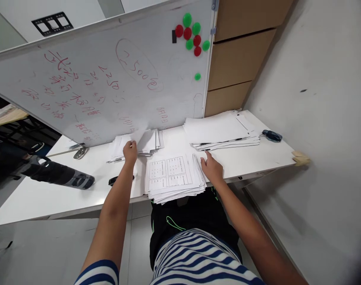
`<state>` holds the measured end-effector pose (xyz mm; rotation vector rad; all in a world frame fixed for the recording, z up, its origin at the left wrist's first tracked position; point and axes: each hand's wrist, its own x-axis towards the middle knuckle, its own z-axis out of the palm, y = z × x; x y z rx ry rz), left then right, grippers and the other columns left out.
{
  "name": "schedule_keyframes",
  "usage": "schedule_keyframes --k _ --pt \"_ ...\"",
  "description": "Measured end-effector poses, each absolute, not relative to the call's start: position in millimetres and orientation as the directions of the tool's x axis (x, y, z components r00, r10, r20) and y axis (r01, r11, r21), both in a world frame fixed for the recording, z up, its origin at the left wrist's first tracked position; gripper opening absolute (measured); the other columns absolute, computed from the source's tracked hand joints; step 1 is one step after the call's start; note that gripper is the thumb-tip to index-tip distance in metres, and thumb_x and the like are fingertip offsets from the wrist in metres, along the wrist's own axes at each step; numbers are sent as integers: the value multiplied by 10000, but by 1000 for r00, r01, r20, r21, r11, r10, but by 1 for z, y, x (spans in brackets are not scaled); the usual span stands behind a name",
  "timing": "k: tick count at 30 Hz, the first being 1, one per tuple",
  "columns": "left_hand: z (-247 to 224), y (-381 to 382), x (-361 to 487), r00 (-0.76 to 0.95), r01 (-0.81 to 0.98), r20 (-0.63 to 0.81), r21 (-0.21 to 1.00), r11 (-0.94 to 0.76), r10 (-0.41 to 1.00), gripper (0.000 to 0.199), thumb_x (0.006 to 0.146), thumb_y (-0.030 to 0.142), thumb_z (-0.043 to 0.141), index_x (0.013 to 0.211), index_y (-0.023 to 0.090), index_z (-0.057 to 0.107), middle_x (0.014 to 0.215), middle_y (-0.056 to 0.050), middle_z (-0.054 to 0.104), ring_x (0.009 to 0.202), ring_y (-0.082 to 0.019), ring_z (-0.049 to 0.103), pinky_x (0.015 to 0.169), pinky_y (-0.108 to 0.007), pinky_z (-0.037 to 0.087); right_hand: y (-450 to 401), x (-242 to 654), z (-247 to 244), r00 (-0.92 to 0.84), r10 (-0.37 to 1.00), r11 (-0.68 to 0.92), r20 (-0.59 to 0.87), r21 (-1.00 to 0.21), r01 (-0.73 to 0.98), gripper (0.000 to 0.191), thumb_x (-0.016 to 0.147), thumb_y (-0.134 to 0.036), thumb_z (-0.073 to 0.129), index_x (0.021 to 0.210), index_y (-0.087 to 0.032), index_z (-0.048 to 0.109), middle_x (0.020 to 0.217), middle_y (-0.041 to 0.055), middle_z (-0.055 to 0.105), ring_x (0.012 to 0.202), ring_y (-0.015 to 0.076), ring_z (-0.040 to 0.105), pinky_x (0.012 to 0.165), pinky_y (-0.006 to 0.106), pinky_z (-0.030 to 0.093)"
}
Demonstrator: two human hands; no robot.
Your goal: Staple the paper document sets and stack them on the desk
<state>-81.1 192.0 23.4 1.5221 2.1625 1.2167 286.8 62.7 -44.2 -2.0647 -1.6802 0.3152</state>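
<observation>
My left hand (130, 152) is closed on a sheet of paper (135, 136) at the left pile of papers (150, 143), near the foot of the whiteboard. In front of my body lies a thick stack of printed sheets (171, 174) with boxed tables on the top page. My right hand (212, 168) is beside the right edge of that stack, its index finger stretched out and the others partly curled; it holds nothing that I can see. Beyond it lies a larger pile of mostly blank sheets (218, 128) at the back right.
A whiteboard (94, 79) with red writing and round magnets stands behind the desk (100, 194). A dark bottle (61, 174) lies at the left. A black object (112, 181) is by my left forearm, a dark blue one (272, 135) at the right.
</observation>
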Motion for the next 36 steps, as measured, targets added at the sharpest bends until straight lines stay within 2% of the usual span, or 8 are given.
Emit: schedule_keyframes --k 4,10,13,15,18,21,30,36 --pt "53 163 -61 -518 127 190 981 -144 834 317 790 474 672 870 171 623 825 -19 669 747 -129 607 689 -255 490 64 288 -44 224 970 -147 98 -496 856 509 996 -397 358 1454 -180 412 975 98 731 854 266 675 673 323 427" --pt "104 74 -15 -361 -316 204 891 -325 910 362 723 408 800 1001 212 677 1027 -46 731 1008 -174 671 913 -289 521 49 290 -41 188 963 -4 191 -689 725 509 966 -477 404 1358 -181 537 872 64 700 773 234 640 721 358 481" --pt "104 40 0 -329 -430 152 854 -292 932 349 786 405 754 1076 230 671 1105 -49 727 1110 -183 649 961 -284 517 19 273 -33 103 942 236 319 -849 472 527 930 -544 469 1308 -191 570 1042 97 682 829 220 639 770 372 520" --pt "93 26 7 -327 -482 82 843 -240 942 374 806 410 736 1133 249 655 1150 -44 717 1111 -179 652 942 -279 532 -2 253 -25 48 948 302 313 -940 161 622 901 -584 517 1407 -226 469 1233 116 632 1000 243 645 823 387 544" --pt "68 13 16 -336 -507 -20 847 -163 942 423 798 413 745 1178 263 633 1185 -42 707 1076 -173 666 894 -269 552 -20 225 -9 -2 980 197 201 -962 -190 669 893 -597 542 1461 -272 403 1316 98 616 1189 270 599 971 447 516" --pt "47 1 19 -314 -429 -57 899 -88 948 465 805 458 723 1213 269 603 1225 -58 690 1110 -196 653 901 -306 553 -18 212 7 92 992 108 86 -959 -264 679 852 -546 637 1429 -230 466 1274 105 658 1218 291 591 1037 488 483" --pt "56 -11 -46 70 -155 55 987 -44 996 682 751 695 627 1236 216 609 1239 -138 662 1124 -311 635 873 -424 559 4 238 38 138 988 71 70 -997 -6 476 740 -494 761 1065 -150 721 1096 121 745 1056 316 685 912 460 562" --pt "68 0 -46 190 40 -37 999 30 981 553 748 486 755 1215 204 671 1178 -116 706 1138 -317 631 969 -450 507 8 242 46 131 988 71 80 -995 70 478 730 -503 766 1059 -159 715 1029 107 755 958 298 705 804 424 586"
